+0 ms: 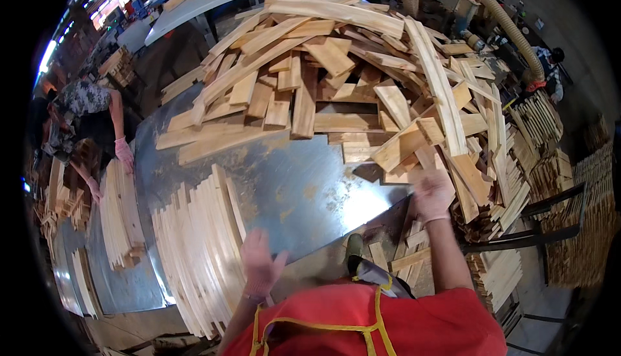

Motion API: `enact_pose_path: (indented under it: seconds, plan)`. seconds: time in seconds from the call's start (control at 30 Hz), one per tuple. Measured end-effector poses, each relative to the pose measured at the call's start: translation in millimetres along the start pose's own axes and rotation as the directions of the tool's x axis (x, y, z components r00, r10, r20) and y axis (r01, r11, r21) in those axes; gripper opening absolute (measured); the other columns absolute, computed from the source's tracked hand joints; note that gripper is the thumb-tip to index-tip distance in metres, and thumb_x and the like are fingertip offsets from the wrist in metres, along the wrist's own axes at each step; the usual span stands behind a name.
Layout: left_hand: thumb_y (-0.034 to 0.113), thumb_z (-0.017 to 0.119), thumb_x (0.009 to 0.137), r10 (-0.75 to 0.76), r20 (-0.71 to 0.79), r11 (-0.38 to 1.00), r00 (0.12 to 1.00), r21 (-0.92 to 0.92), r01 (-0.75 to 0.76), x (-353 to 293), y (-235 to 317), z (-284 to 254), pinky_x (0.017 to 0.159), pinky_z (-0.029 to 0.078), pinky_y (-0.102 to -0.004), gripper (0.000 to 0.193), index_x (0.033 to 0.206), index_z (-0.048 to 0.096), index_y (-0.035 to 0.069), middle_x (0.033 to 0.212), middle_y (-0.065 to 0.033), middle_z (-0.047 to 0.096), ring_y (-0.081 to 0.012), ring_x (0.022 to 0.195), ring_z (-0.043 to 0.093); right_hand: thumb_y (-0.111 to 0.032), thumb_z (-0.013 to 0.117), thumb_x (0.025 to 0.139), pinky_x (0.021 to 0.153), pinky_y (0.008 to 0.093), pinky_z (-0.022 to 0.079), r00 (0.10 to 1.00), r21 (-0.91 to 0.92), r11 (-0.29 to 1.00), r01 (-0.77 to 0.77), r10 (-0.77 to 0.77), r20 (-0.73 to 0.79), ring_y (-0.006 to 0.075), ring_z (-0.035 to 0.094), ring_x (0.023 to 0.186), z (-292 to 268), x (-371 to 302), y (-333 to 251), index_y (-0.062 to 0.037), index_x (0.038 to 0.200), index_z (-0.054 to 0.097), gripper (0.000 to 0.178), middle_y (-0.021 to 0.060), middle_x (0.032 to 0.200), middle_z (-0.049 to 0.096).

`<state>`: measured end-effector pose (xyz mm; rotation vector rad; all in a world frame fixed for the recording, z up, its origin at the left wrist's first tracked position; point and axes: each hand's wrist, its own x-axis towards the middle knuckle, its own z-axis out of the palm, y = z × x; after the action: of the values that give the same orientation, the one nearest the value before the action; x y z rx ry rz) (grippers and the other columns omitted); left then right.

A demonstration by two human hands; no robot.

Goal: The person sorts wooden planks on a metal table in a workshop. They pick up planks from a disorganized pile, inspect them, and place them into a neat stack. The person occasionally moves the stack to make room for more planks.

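My left hand hovers at the near edge of the metal table, with thumb and fingers apart and nothing in it. Close beside it on the left is a row of long pale wooden strips, laid side by side. Over to the right, my right hand reaches to the near edge of a heaped pile of wooden boards. Its fingers are blurred against the boards there, so whether they grip one cannot be made out.
At the left, a co-worker's pink-gloved hand rests by a stack of strips. Stacked slats and a dark metal frame stand at the right. A ribbed hose curves behind the pile. Boards lie below the table.
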<state>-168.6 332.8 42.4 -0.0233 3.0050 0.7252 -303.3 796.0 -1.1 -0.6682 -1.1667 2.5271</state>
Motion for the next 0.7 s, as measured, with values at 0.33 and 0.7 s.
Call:
enact_pose_path:
  seconds: [0.33, 0.7]
  plan:
    - [0.054, 0.071, 0.091, 0.308, 0.254, 0.93, 0.917, -0.282, -0.234, 280.8, 225.9, 81.0, 0.123, 0.038, -0.0441, 0.085, 0.151, 0.051, -0.003, 0.155, -0.0264, 0.053, -0.0407, 0.144, 0.05, -0.047, 0.072, 0.099, 0.066, 0.0364, 0.06, 0.977, -0.336, 0.937, -0.097, 0.153, 0.145, 0.0228, 0.073, 0.086, -57.7, 144.3, -155.7, -0.0044, 0.139, 0.061, 0.06, 0.0115, 0.106, 0.073]
    - [0.041, 0.069, 0.09, 0.453, 0.454, 0.779, 0.767, -0.62, -0.094, 232.8, 217.4, 62.5, 0.088, 0.054, -0.0431, 0.05, 0.113, 0.072, -0.003, 0.102, -0.0244, 0.073, -0.0349, 0.095, 0.071, -0.053, 0.047, 0.111, 0.043, 0.035, 0.034, 0.528, 0.146, 0.627, -0.765, 0.482, 0.699, 0.0138, 0.041, 0.039, 0.0, 32.2, -65.5, 0.0002, 0.137, 0.06, 0.061, -0.001, 0.054, 0.041]
